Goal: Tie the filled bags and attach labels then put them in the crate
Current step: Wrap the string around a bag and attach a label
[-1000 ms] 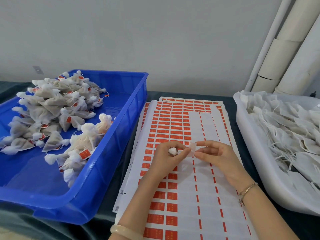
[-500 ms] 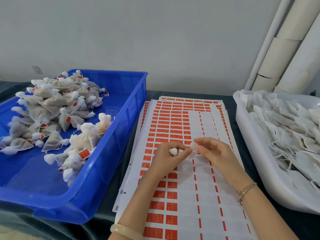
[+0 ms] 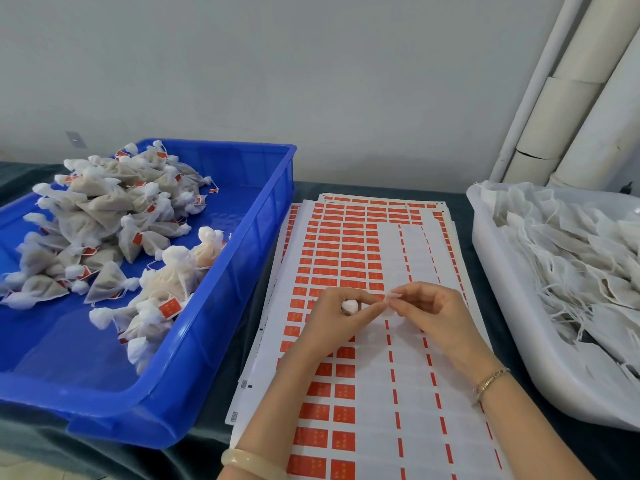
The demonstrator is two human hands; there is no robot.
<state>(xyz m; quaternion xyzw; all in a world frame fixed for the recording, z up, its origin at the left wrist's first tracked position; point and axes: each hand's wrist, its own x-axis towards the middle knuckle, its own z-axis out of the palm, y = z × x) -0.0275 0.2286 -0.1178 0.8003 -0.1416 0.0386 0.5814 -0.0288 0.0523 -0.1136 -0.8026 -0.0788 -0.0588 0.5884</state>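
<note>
My left hand [image 3: 334, 318] grips a small white filled bag [image 3: 349, 306]; only its gathered top shows between the curled fingers. My right hand [image 3: 427, 311] meets it fingertip to fingertip and pinches a small pale label [image 3: 393, 296] at the bag's string. Both hands hover over the sheets of red labels [image 3: 341, 258] in the middle of the table. The blue crate [image 3: 242, 271] on the left holds a heap of tied bags with red labels [image 3: 104, 223].
A white tray [image 3: 502, 306] on the right is full of untied white bags with loose strings [image 3: 571, 258]. Pale pipes [image 3: 568, 109] stand against the wall at the back right. A dark cloth [image 3: 207, 403] covers the table.
My right hand has slid slightly left and closed in on the left fingertips, with the pale label held between them. My left hand has kept the bag in place.
</note>
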